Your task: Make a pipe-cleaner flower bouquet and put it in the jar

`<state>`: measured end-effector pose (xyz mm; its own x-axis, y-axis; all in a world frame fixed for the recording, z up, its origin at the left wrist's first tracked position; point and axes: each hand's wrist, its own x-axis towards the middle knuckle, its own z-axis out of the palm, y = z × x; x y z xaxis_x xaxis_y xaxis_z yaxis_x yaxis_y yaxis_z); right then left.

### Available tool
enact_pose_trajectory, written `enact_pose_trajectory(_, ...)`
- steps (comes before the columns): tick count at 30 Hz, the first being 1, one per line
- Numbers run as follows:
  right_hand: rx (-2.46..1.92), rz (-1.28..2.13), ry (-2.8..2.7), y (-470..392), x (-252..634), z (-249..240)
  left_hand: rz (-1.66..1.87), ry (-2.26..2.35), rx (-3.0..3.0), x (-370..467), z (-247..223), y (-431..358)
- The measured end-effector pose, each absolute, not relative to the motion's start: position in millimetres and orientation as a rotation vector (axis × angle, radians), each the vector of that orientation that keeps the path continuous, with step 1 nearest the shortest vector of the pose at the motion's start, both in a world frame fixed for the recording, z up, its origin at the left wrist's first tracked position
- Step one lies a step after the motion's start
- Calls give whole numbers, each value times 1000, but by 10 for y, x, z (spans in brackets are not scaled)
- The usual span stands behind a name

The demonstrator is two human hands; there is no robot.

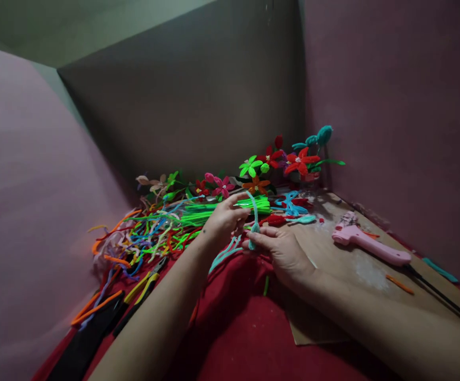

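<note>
Between my hands is a pale turquoise pipe cleaner (256, 216), its lower part bent into a small thick petal-like shape. My right hand (287, 256) pinches that lower part between thumb and fingers. Above and to the left, my left hand (227, 216) is closed at the upper end of the same pipe cleaner, which arches up by its fingertips. Several loose turquoise pipe cleaners (226, 255) lie on the red cloth just below my left hand. Behind it rests a bundle of bright green pipe cleaners (198, 212).
A pink glue gun (373, 245) with a black cord lies on the brown board (325, 323) at right. Yellow-handled pliers (145, 286) and a tangle of coloured pipe cleaners (135, 248) are at left. Finished fuzzy flowers (302, 160) stand along the back wall.
</note>
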<state>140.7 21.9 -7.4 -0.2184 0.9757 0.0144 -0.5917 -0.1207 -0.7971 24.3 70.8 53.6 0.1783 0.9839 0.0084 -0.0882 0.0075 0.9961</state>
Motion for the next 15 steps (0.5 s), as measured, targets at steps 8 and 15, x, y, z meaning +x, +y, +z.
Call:
enact_pose_trajectory(8, -665, 1665, -762, 312, 1442, -91, 1392, 1101, 1020, -58, 571, 949)
enact_pose_trajectory(15, -680, 1651, -982, 280, 1421, -146, 986, 1047, 1217, 87, 137, 381)
